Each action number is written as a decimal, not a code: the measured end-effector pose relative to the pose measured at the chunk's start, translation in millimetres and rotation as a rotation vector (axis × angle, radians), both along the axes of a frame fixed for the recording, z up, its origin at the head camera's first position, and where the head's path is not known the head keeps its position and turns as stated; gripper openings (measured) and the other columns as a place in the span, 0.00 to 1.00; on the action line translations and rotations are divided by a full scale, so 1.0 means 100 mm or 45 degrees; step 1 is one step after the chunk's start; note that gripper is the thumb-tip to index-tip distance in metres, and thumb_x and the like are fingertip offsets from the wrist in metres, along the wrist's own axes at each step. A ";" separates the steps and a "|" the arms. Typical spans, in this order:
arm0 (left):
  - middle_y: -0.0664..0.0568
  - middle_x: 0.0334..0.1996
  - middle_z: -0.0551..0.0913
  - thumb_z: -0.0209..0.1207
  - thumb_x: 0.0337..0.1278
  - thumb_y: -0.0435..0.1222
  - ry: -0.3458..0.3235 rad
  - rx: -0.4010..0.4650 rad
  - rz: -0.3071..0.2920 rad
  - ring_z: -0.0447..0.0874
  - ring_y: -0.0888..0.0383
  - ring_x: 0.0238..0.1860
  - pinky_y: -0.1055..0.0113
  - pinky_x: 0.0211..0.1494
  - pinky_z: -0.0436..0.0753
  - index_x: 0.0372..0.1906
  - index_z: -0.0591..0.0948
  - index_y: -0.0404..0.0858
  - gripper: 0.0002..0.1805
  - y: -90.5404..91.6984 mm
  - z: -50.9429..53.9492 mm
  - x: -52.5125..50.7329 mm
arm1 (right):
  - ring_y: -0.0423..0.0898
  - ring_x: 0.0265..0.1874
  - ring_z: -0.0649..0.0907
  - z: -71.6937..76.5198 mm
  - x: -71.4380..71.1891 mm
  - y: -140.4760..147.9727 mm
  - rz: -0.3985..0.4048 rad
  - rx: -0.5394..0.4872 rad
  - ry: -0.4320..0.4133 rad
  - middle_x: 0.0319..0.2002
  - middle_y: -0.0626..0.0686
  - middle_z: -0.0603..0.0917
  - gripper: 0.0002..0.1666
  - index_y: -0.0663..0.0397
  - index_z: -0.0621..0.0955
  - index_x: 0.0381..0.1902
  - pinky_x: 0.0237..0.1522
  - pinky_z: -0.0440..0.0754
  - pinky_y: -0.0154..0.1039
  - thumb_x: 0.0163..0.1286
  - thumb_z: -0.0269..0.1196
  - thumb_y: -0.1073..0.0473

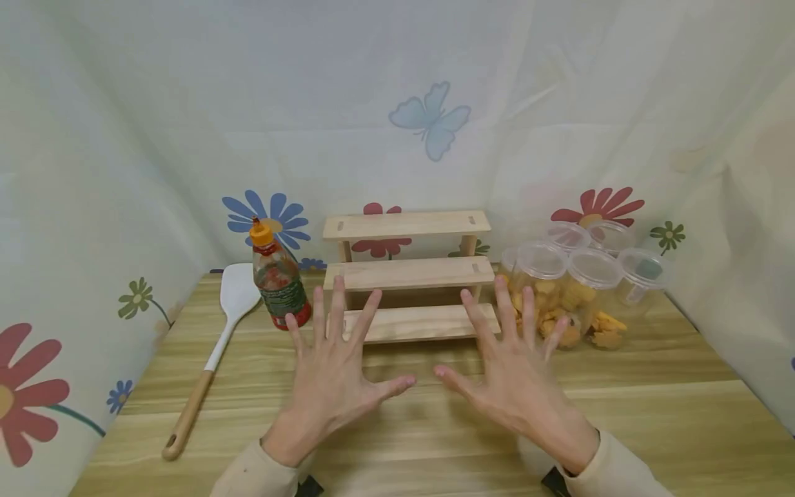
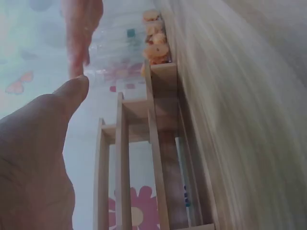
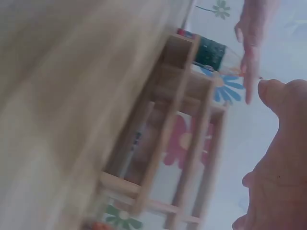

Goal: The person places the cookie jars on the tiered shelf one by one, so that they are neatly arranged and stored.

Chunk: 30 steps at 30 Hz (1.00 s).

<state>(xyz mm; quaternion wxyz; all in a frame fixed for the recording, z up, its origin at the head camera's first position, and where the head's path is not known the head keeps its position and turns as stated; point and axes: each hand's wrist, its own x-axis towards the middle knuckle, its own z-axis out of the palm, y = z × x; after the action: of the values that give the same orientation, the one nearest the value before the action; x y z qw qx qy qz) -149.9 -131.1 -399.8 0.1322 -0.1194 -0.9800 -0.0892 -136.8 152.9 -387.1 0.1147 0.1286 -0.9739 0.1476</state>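
Note:
Both hands hover over the table with fingers spread wide, holding nothing. My left hand (image 1: 332, 376) is in front of the left end of a three-step wooden shelf (image 1: 406, 273). My right hand (image 1: 518, 376) mirrors it before the shelf's right end, thumbs pointing at each other with a gap between. In the left wrist view the shelf (image 2: 123, 167) appears sideways beyond the left thumb (image 2: 72, 93). The right wrist view has the right thumb (image 3: 273, 96) at its edge, apart from the shelf (image 3: 168, 129). The shelf's steps bear nothing.
Left of the shelf stands a sauce bottle (image 1: 281, 283) with an orange cap. Beside it lies a white spatula (image 1: 239, 293) with a wooden handle. Several clear lidded jars (image 1: 594, 269) with orange-brown snacks are grouped at the right. A flowered curtain (image 1: 435, 172) hangs behind the table (image 1: 428, 449).

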 end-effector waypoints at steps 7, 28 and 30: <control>0.41 0.91 0.25 0.61 0.52 0.84 0.123 0.124 -0.003 0.36 0.29 0.90 0.25 0.85 0.50 0.93 0.44 0.63 0.70 -0.14 0.10 -0.11 | 0.80 0.86 0.37 0.32 -0.03 0.22 0.022 -0.154 0.284 0.92 0.57 0.33 0.68 0.24 0.48 0.93 0.63 0.31 0.96 0.68 0.69 0.18; 0.41 0.57 0.90 0.72 0.74 0.46 -0.082 0.626 -0.052 0.93 0.43 0.51 0.43 0.53 0.89 0.63 0.88 0.40 0.21 -0.74 -0.21 -0.55 | 0.63 0.84 0.64 0.80 -0.35 2.02 -0.354 -0.677 0.369 0.86 0.64 0.60 0.52 0.43 0.56 0.92 0.85 0.58 0.40 0.80 0.70 0.57; 0.43 0.58 0.91 0.73 0.74 0.46 -0.124 0.685 -0.056 0.94 0.45 0.51 0.44 0.52 0.90 0.63 0.88 0.40 0.21 -0.78 -0.27 -0.58 | 0.54 0.87 0.63 0.67 -0.41 2.17 -0.328 -0.773 0.268 0.88 0.60 0.60 0.52 0.39 0.54 0.92 0.82 0.57 0.30 0.82 0.69 0.56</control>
<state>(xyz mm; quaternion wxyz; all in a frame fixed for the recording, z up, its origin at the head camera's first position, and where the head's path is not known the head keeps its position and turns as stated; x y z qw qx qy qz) -208.1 -208.7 -427.1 0.1099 -0.0967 -0.9234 -0.3549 -178.3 369.5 -320.4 0.2652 -0.0209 -0.8767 0.4009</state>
